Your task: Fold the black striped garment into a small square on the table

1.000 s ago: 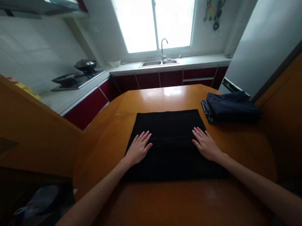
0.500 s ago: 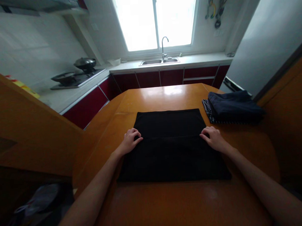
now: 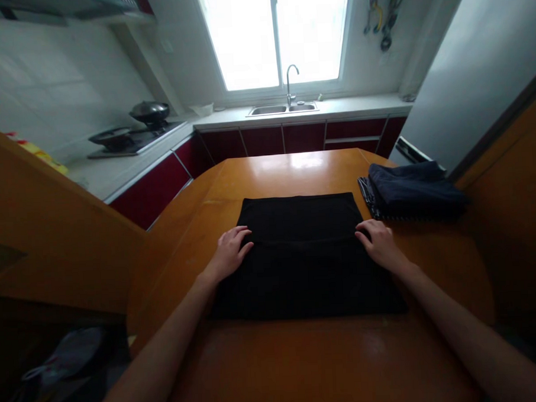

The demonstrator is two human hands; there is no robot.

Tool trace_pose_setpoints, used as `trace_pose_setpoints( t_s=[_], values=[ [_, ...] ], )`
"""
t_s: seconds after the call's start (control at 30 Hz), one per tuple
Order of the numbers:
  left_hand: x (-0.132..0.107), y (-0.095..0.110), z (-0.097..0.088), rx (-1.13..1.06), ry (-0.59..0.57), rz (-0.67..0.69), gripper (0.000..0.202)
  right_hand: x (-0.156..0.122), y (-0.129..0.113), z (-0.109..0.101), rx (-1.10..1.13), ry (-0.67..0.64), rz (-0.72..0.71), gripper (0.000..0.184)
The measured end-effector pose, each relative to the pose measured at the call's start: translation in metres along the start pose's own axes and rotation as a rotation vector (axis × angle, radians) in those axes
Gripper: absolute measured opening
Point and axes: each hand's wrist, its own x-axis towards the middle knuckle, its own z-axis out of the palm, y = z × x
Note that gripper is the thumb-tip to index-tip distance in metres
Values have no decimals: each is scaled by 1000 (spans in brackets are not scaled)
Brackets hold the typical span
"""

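My left hand [image 3: 230, 250] and right hand [image 3: 380, 243], flat earlier, now curl at two sides of one black cloth [image 3: 304, 270], thumbs slightly parted from fingers; whether they've hold, I can't tell.

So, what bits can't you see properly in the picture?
In the head view:
Whether the left hand and right hand pinch the black cloth: its darkness hides that.
How many layers the cloth has: its top covers them.
What's outside the window: lost in glare.
The window's top: cut off by the upper edge.
The pale thing at lower left: dim, blurred.
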Motion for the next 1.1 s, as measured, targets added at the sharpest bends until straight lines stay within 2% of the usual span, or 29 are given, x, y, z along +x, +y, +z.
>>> trace_pose_setpoints(
  t_s=[0.1, 0.2, 0.27, 0.33, 0.4, 0.5, 0.6, 0.67, 0.73, 0.8, 0.87, 0.97, 1.1],
  values=[
    [-18, 48, -1, 54, -85, 169, 49, -15, -36, -6, 11, 20, -116, 39],
    [-36, 96, 14, 65, -177, 346, 59, -39, -81, 0, 15, -94, -286, 50],
    [-45, 112, 26, 77, -210, 392, 64, -55, -99, 9, -4, -182, -345, 57],
    [-53, 113, 33, 92, -222, 385, 67, -69, -101, 17, -32, -240, -333, 63],
    [-60, 103, 34, 104, -223, 353, 69, -80, -90, 21, -52, -265, -278, 67],
    [-63, 73, 24, 97, -236, 294, 69, -86, -64, 17, -32, -271, -215, 69],
    [-39, 30, 7, 43, -179, 163, 66, -66, -41, 6, 32, -210, -169, 61],
    [-3, -1, -3, -15, -92, 73, 66, -31, -29, -1, 52, -120, -131, 55],
    [42, -29, -11, -44, -32, 27, 62, 17, -17, -5, 16, -57, -91, 50],
    [88, -50, -14, -50, -24, -33, 57, 69, -6, -5, -66, -72, -28, 46],
    [126, -64, -11, -55, -10, -124, 53, 116, 4, -2, -162, -145, 59, 43],
    [165, -74, -1, -64, 3, -220, 48, 164, 15, 6, -254, -273, 193, 37],
    [192, -84, 13, -67, -32, -290, 36, 194, 28, 18, -255, -349, 271, 31]
  ],
)
